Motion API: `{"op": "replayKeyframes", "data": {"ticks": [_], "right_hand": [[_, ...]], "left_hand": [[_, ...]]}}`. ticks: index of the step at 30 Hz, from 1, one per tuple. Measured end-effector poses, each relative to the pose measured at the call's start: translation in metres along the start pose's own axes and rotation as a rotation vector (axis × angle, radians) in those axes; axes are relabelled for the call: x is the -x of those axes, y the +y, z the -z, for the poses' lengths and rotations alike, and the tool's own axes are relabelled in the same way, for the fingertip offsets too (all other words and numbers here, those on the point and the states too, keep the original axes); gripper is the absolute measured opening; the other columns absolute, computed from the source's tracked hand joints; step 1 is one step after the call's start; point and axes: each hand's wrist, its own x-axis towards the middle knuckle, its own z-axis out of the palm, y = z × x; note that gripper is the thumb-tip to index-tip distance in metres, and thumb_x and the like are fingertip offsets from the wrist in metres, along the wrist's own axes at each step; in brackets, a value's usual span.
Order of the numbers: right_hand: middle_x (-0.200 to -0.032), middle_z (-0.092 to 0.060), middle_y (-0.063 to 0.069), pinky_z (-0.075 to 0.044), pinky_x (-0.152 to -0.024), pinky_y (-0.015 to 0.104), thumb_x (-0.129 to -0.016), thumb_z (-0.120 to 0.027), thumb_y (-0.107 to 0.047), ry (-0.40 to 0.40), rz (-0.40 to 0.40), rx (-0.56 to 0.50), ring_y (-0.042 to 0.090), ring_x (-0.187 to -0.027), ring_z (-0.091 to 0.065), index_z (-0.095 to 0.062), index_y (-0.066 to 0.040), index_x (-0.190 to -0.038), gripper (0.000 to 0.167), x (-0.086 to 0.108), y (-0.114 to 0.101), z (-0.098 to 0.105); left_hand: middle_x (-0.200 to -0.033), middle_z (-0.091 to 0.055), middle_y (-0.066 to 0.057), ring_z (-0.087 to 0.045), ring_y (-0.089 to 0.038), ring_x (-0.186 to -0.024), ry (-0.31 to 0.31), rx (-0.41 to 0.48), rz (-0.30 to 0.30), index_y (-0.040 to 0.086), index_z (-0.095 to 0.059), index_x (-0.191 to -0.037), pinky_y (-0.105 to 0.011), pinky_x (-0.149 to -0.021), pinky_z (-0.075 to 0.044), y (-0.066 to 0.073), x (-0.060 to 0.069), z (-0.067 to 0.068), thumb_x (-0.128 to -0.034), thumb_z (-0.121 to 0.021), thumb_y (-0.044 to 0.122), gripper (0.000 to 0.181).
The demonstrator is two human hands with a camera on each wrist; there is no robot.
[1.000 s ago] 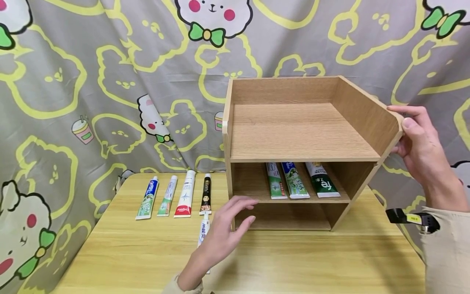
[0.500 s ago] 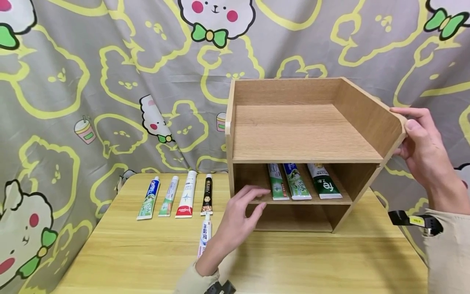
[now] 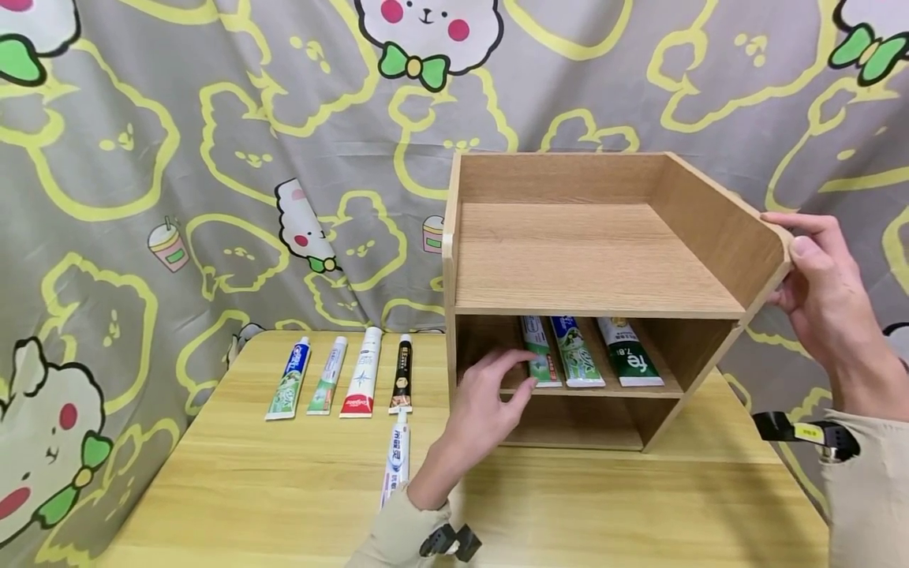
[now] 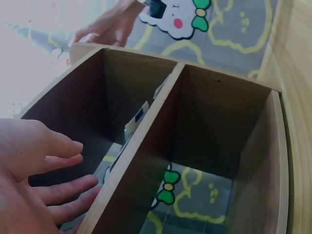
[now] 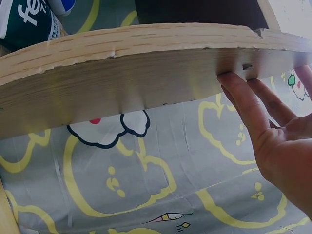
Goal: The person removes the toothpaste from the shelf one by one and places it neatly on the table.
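A wooden desktop shelf (image 3: 596, 260) stands on the table, with several toothpaste tubes lying side by side on its middle level. My left hand (image 3: 493, 398) is at the opening of that level, its fingers slightly bent by the lower end of a green-and-white toothpaste tube (image 3: 540, 355); contact is not clear. Right of this tube lie a blue-and-green toothpaste tube (image 3: 577, 355) and a dark green toothpaste tube (image 3: 630, 355). My right hand (image 3: 824, 284) grips the upper front corner of the shelf's right side panel, fingers against its outer face (image 5: 146, 87).
Left of the shelf, a row holds a blue-green tube (image 3: 289, 380), a slim green-white tube (image 3: 327, 377), a white-red tube (image 3: 361, 375) and a black tube (image 3: 402, 375). A white tube (image 3: 396, 457) lies nearer, beside the left forearm. A patterned curtain (image 3: 234, 158) hangs behind.
My left hand has moved right and slightly up, from the shelf's left front edge to the green-and-white toothpaste tube. The right hand keeps its hold on the side panel.
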Motion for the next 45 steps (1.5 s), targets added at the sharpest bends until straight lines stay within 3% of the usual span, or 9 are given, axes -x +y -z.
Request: {"op": "replayKeyframes", "data": {"ticks": [7,12,16,24,27,31,34,39,45], "right_hand": [[-0.135,-0.044,0.017,-0.060,-0.059,0.026,-0.108,-0.030,0.001,-0.020,0.015,-0.072,0.021,-0.089,-0.064,-0.043,0.000,-0.144,0.039,-0.001,0.002,0.002],[-0.132,-0.045,0.017,-0.060,-0.058,0.026,-0.108,-0.030,0.002,-0.028,0.018,-0.091,0.021,-0.087,-0.065,-0.043,0.000,-0.144,0.039,-0.001,0.004,0.001],[-0.133,-0.044,0.017,-0.060,-0.058,0.026,-0.108,-0.031,0.001,-0.023,0.023,-0.069,0.021,-0.087,-0.065,-0.043,0.000,-0.145,0.039,0.000,0.004,0.002],[-0.135,-0.043,0.016,-0.060,-0.060,0.025,-0.108,-0.030,0.001,-0.034,0.023,-0.043,0.021,-0.090,-0.064,-0.043,-0.001,-0.146,0.040,0.001,0.003,0.003],[-0.137,-0.042,0.016,-0.060,-0.060,0.025,-0.108,-0.031,0.001,-0.033,0.025,-0.036,0.021,-0.091,-0.064,-0.043,-0.001,-0.145,0.040,0.000,0.003,0.003],[-0.137,-0.042,0.016,-0.061,-0.060,0.025,-0.108,-0.031,0.000,-0.033,0.019,-0.029,0.020,-0.091,-0.064,-0.043,-0.001,-0.145,0.039,0.000,0.003,0.002],[-0.136,-0.042,0.016,-0.061,-0.059,0.025,-0.107,-0.031,0.000,-0.031,0.015,-0.023,0.020,-0.090,-0.065,-0.043,-0.002,-0.145,0.040,0.000,0.002,0.001],[-0.132,-0.043,0.016,-0.060,-0.058,0.026,-0.107,-0.033,0.000,-0.005,0.019,-0.044,0.020,-0.087,-0.064,-0.044,-0.001,-0.144,0.038,0.000,0.001,0.002],[-0.132,-0.044,0.015,-0.059,-0.057,0.023,-0.107,-0.034,-0.001,0.012,0.008,-0.026,0.018,-0.086,-0.064,-0.046,-0.002,-0.143,0.038,0.001,0.001,0.001]], "left_hand": [[-0.119,-0.072,-0.002,-0.070,-0.019,-0.096,-0.013,-0.082,0.043,0.011,-0.072,-0.123,-0.030,-0.082,-0.058,0.002,-0.011,-0.008,-0.0975,-0.071,0.018,0.027],[-0.128,-0.067,-0.005,-0.067,-0.023,-0.108,-0.038,-0.132,0.109,0.013,-0.072,-0.125,-0.036,-0.089,-0.057,0.003,-0.017,-0.015,-0.0982,-0.070,0.022,0.029],[-0.130,-0.065,-0.009,-0.067,-0.026,-0.109,-0.077,-0.234,0.153,0.016,-0.071,-0.129,-0.038,-0.090,-0.057,0.005,-0.022,-0.020,-0.0994,-0.069,0.028,0.032],[-0.118,-0.067,-0.009,-0.063,-0.030,-0.107,-0.183,-0.534,0.148,0.023,-0.069,-0.133,-0.046,-0.087,-0.056,0.016,-0.030,-0.027,-0.1034,-0.061,0.041,0.036],[-0.120,-0.065,-0.010,-0.060,-0.033,-0.110,-0.193,-0.575,0.153,0.026,-0.071,-0.130,-0.044,-0.076,-0.057,0.018,-0.034,-0.028,-0.1039,-0.059,0.041,0.032],[-0.117,-0.062,-0.012,-0.056,-0.032,-0.107,-0.166,-0.556,0.136,0.024,-0.074,-0.120,-0.034,-0.058,-0.053,0.016,-0.037,-0.027,-0.1028,-0.063,0.033,0.023],[-0.112,-0.061,-0.012,-0.057,-0.028,-0.101,-0.160,-0.506,0.120,0.020,-0.075,-0.117,-0.029,-0.056,-0.051,0.013,-0.038,-0.023,-0.1017,-0.065,0.027,0.019],[-0.109,-0.064,-0.011,-0.061,-0.025,-0.095,-0.184,-0.380,0.121,0.016,-0.075,-0.117,-0.030,-0.071,-0.055,0.009,-0.040,-0.018,-0.1009,-0.067,0.023,0.020],[-0.114,-0.074,0.001,-0.062,-0.033,-0.111,-0.205,-0.320,0.213,0.015,-0.076,-0.119,-0.042,-0.095,-0.052,0.009,-0.042,-0.011,-0.1024,-0.065,0.027,0.023]]}}
